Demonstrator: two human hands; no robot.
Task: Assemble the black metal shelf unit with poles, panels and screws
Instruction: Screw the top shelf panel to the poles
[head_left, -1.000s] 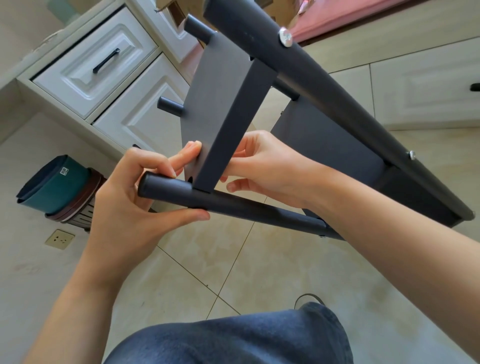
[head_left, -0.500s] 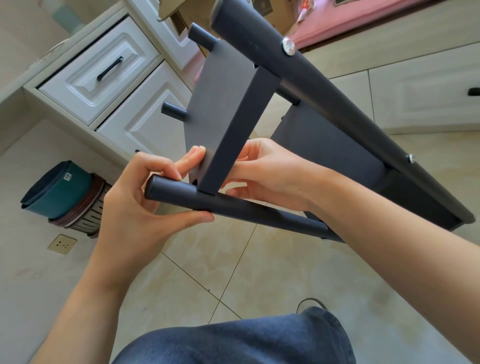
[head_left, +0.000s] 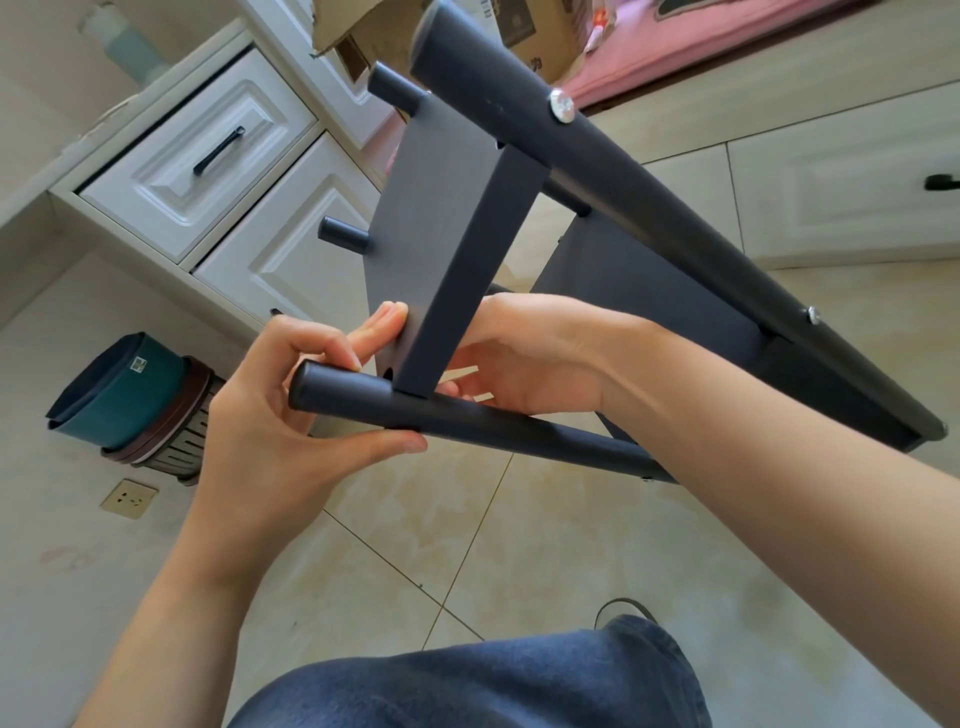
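The black shelf unit lies tilted in front of me. A thick upper pole (head_left: 649, 208) runs from top centre to the right edge, with a silver screw (head_left: 562, 106) and a smaller screw (head_left: 812, 314) in it. A flat panel (head_left: 447, 228) spans down to the lower pole (head_left: 493, 428). My left hand (head_left: 275, 415) grips the lower pole's free end, thumb under it and fingertips on the panel's corner. My right hand (head_left: 524, 364) reaches behind the panel, curled at the panel's inner side; what it holds is hidden. Two more pole ends (head_left: 345, 234) stick out beyond the panel.
White drawers (head_left: 202, 156) stand at the upper left and a white cabinet (head_left: 841, 176) at the right. Stacked pots (head_left: 130, 400) and a wall socket (head_left: 129, 498) sit low left. A cardboard box (head_left: 524, 31) lies behind. My jeans-clad knee (head_left: 493, 680) fills the bottom.
The view has drifted slightly, so the shelf and hands sit a little higher and rightward. Both hands keep the same hold at the panel and lower pole joint.
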